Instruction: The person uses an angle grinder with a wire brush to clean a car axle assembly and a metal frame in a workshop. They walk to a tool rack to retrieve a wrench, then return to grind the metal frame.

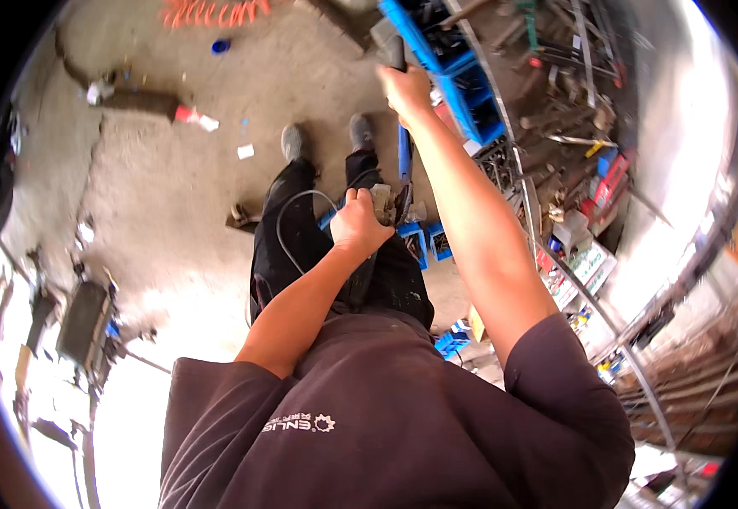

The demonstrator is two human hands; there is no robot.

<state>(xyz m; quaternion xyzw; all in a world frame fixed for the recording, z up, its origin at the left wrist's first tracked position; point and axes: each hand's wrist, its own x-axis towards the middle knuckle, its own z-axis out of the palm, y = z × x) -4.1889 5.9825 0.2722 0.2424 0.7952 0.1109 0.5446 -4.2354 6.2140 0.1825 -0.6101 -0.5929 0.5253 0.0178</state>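
My right hand (pixel 407 92) is stretched far forward, its fingers wrapped round a black-gripped handle (pixel 398 53). Below it a blue bar (pixel 405 157) runs back toward my left hand; whether bar and handle are one piece I cannot tell. Close in front of my body, my left hand (pixel 359 222) is closed beside a pale, blocky metal part (pixel 381 197) at the near end of the bar. What its fingers hold is hidden. A thin grey cable (pixel 281 222) comes out by this hand and loops over my left leg.
Blue bins (pixel 475 97) of small parts line a metal rack on the right, with cluttered tools and metal scraps behind. Smaller blue bins (pixel 414 244) stand near my legs. On the concrete floor lie a dark block (pixel 140 103), a blue cap (pixel 220 47) and an orange coiled hose (pixel 215 12).
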